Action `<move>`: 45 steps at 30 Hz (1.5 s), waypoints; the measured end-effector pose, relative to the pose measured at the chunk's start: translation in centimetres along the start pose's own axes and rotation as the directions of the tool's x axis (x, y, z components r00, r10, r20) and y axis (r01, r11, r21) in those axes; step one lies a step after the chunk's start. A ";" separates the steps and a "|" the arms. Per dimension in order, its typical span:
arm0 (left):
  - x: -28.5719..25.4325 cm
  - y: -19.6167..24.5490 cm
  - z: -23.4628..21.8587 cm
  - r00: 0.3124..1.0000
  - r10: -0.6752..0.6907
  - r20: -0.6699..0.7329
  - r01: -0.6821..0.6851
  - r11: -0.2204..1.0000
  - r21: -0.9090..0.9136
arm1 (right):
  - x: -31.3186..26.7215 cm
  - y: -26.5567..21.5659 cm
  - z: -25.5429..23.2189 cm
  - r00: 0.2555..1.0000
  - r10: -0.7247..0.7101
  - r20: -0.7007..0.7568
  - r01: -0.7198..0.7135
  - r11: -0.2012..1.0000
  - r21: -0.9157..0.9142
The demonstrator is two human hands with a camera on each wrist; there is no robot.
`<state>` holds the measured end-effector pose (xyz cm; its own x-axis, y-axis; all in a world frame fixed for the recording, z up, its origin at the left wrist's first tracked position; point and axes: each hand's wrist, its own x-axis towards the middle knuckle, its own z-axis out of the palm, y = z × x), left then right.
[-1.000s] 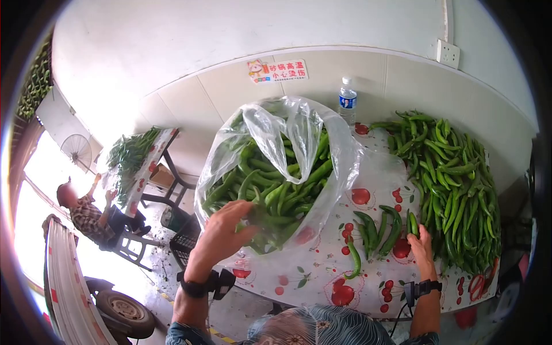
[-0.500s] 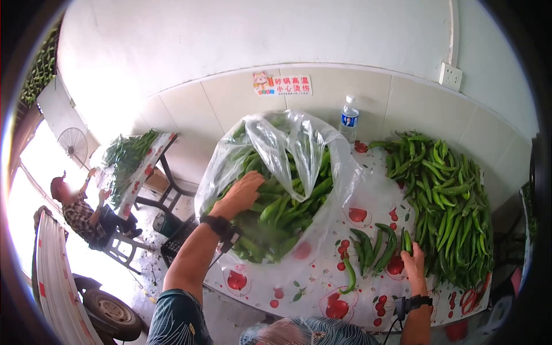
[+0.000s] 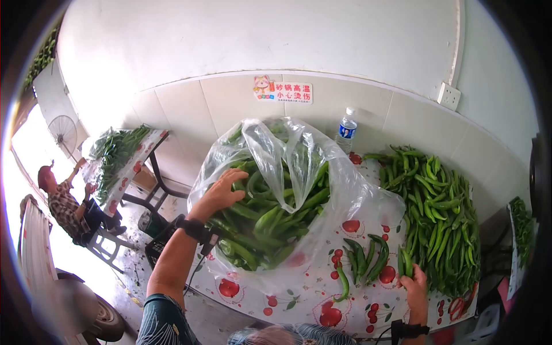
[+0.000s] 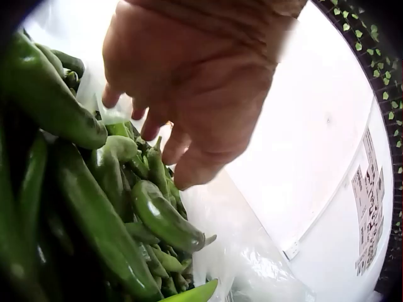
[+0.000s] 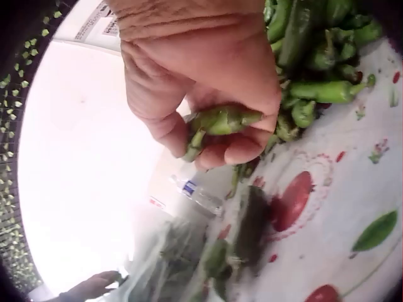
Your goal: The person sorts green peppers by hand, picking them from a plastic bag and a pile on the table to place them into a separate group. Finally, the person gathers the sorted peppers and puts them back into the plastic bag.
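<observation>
My left hand (image 3: 220, 192) reaches in at the left side of a large clear plastic bag (image 3: 368, 192) filled with green peppers (image 3: 270, 221). In the left wrist view its fingers (image 4: 179, 148) are spread and loosely bent just over the peppers, with nothing between them. At the right, my right hand (image 3: 415, 284) holds two green peppers (image 3: 406, 261), their stem ends showing between thumb and fingers in the right wrist view. Several loose peppers (image 3: 359, 259) lie on the printed tablecloth (image 3: 276, 287) between the bag and this hand.
A big heap of green peppers (image 3: 440, 218) covers the table's right side, with red-handled scissors (image 3: 457, 309) near the front edge. A water bottle (image 3: 347, 129) stands by the wall. Far left, a person (image 3: 63, 198) sits at another table (image 3: 150, 144) with greens on it.
My left hand has moved away from me, from the bag's near edge to over the peppers inside. The right hand keeps hold of its peppers. The head view has shifted slightly.
</observation>
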<state>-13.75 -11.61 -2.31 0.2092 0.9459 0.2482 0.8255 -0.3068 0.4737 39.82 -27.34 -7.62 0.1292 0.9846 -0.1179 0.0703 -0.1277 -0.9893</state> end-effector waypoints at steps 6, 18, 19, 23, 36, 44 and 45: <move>0.4 -2.0 -2.4 0.964 0.041 -0.264 0.088 0.884 0.459 | -0.3 -7.8 7.1 0.892 -0.022 0.452 0.072 0.993 -0.094; 1.8 -4.0 -7.6 0.868 0.011 -0.496 0.216 0.892 0.397 | 6.1 -12.8 35.5 0.411 -0.262 0.873 0.634 0.770 -0.068; 1.8 -4.3 -7.7 0.873 0.007 -0.488 0.210 0.897 0.389 | 7.2 -13.4 37.2 0.421 -0.253 0.871 0.621 0.780 -0.073; 1.2 -6.0 -7.7 0.893 -0.010 -0.449 0.190 0.914 0.358 | 15.3 -11.4 40.5 0.582 -0.317 0.749 0.654 0.730 -0.199; 6.2 -9.1 -5.8 0.970 -0.011 -0.244 0.090 0.945 0.315 | 26.7 -18.5 33.2 0.780 -0.012 0.626 0.385 0.798 -0.463; 7.6 -9.1 -8.3 0.919 -0.069 -0.389 0.106 0.992 0.074 | 25.9 -9.6 40.9 0.306 -0.515 0.801 0.853 -0.227 -0.471; 7.6 -9.1 -8.6 0.920 -0.075 -0.384 0.104 0.993 0.056 | 26.7 -10.7 41.4 0.311 -0.536 0.785 0.842 -0.227 -0.489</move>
<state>-24.23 -2.57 2.52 -0.0707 0.8528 0.5174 0.8711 -0.2000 0.4486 1.60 5.23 -3.68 -0.7736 0.4684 0.4268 0.5766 0.7997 0.1675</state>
